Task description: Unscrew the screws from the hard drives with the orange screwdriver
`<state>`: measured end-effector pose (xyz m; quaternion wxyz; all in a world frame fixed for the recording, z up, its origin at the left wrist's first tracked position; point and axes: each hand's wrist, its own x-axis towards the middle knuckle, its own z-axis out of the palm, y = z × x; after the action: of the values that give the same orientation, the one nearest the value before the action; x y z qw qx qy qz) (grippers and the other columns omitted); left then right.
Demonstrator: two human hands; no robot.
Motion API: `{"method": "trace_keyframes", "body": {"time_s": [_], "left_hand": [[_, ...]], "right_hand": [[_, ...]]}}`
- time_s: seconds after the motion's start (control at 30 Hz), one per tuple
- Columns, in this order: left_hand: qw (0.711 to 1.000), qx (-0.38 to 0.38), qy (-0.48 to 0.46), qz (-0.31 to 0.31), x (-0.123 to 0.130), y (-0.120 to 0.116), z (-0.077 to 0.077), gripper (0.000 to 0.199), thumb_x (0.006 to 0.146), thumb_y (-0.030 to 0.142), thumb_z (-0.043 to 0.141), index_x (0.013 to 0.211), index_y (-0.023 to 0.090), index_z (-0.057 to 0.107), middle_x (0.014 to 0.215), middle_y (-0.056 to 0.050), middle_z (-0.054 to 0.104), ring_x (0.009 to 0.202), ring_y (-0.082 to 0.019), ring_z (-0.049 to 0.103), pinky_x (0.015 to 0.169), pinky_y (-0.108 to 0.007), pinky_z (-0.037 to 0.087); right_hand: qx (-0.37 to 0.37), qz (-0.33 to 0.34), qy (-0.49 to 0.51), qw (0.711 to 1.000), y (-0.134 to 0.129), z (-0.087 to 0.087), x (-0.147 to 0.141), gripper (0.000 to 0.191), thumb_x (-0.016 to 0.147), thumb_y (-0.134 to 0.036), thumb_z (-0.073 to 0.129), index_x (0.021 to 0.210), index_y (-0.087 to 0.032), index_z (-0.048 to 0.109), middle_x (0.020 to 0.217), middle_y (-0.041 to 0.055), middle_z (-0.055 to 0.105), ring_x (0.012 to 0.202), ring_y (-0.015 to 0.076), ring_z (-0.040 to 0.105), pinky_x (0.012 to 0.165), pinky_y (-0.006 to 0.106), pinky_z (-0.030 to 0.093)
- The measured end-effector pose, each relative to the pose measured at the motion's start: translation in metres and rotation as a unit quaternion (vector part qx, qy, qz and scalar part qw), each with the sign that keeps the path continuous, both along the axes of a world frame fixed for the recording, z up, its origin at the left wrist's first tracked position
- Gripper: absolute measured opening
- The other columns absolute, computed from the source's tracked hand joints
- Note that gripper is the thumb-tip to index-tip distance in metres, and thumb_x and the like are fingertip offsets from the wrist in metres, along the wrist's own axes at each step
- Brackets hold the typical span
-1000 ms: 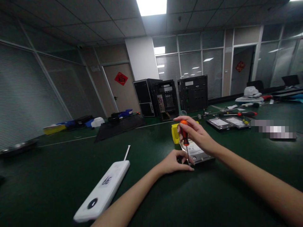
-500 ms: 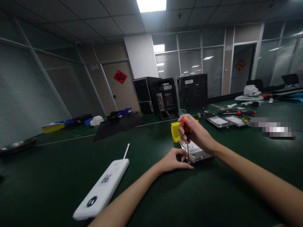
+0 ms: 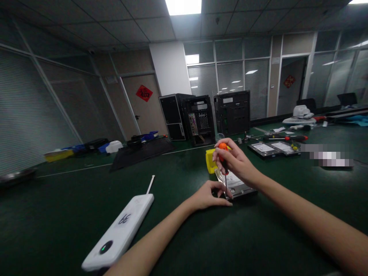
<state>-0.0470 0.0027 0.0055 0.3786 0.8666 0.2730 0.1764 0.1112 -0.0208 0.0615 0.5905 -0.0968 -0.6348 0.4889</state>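
A hard drive (image 3: pixel 240 188) with a silver top and white label lies flat on the dark green table (image 3: pixel 184 241). My right hand (image 3: pixel 236 160) is closed round the orange and black handle of a screwdriver (image 3: pixel 225 182), held upright. Its shaft points down to the drive's near left corner. At that corner my left hand (image 3: pixel 204 196) grips the drive, thumb and fingers on either side of the screwdriver's tip. Whatever lies under the tip is too small to make out. Just behind the drive stands a yellow plastic piece (image 3: pixel 211 161), partly hidden by my right hand.
Two more hard drives (image 3: pixel 263 148) and a red-handled tool (image 3: pixel 300 138) lie to the right. Black computer cases (image 3: pixel 231 111) stand at the back. A white power bank (image 3: pixel 122 230) marked 39 is at the left front, near my left forearm. Behind it lies a black mat (image 3: pixel 140 153).
The orange handle has turned a little in my right hand, and its fingers have shifted round it. My left hand stays at the drive's corner. The whole view has shifted slightly.
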Motion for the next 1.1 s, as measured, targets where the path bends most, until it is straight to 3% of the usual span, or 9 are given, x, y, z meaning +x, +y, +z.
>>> {"method": "trace_keyframes", "body": {"time_s": [0.17, 0.37, 0.73, 1.1], "left_hand": [[1.0, 0.01, -0.011, -0.01, 0.001, 0.001, -0.002, 0.029, 0.069, 0.035, 0.072, 0.089, 0.015, 0.068, 0.064, 0.004, 0.046, 0.062, -0.01, 0.041, 0.061, -0.021, 0.032], [1.0, 0.003, -0.007, -0.007, 0.0, 0.0, -0.001, 0.027, 0.07, 0.035, 0.071, 0.089, 0.015, 0.068, 0.069, 0.002, 0.052, 0.064, -0.011, 0.043, 0.059, -0.021, 0.032], [1.0, 0.001, 0.002, 0.002, 0.0, 0.0, 0.0, 0.03, 0.069, 0.038, 0.071, 0.088, 0.015, 0.069, 0.065, 0.003, 0.048, 0.062, -0.011, 0.042, 0.059, -0.021, 0.032], [1.0, 0.01, 0.007, 0.014, 0.0, 0.002, -0.003, 0.03, 0.068, 0.037, 0.072, 0.088, 0.016, 0.069, 0.066, 0.003, 0.053, 0.063, -0.011, 0.043, 0.06, -0.021, 0.032]], "right_hand": [[-0.011, -0.007, -0.012, 1.0, -0.005, 0.0, 0.0, 0.023, 0.088, -0.032, 0.048, 0.11, -0.027, 0.047, 0.073, -0.0033, 0.044, 0.051, 0.0055, 0.041, 0.043, 0.017, 0.033], [-0.02, 0.047, -0.03, 0.998, -0.012, 0.004, -0.001, 0.027, 0.092, -0.034, 0.037, 0.115, -0.025, 0.048, 0.08, 0.0, 0.049, 0.06, 0.0071, 0.046, 0.052, 0.02, 0.039], [0.033, 0.047, -0.037, 0.998, -0.009, 0.006, 0.0, 0.017, 0.087, -0.027, 0.05, 0.102, -0.022, 0.048, 0.09, 0.0024, 0.054, 0.071, 0.0099, 0.055, 0.066, 0.026, 0.049], [0.038, -0.006, -0.054, 0.998, -0.01, 0.006, -0.002, 0.024, 0.085, -0.028, 0.052, 0.108, -0.023, 0.048, 0.071, -0.0033, 0.046, 0.053, 0.0061, 0.045, 0.048, 0.019, 0.04]]}}
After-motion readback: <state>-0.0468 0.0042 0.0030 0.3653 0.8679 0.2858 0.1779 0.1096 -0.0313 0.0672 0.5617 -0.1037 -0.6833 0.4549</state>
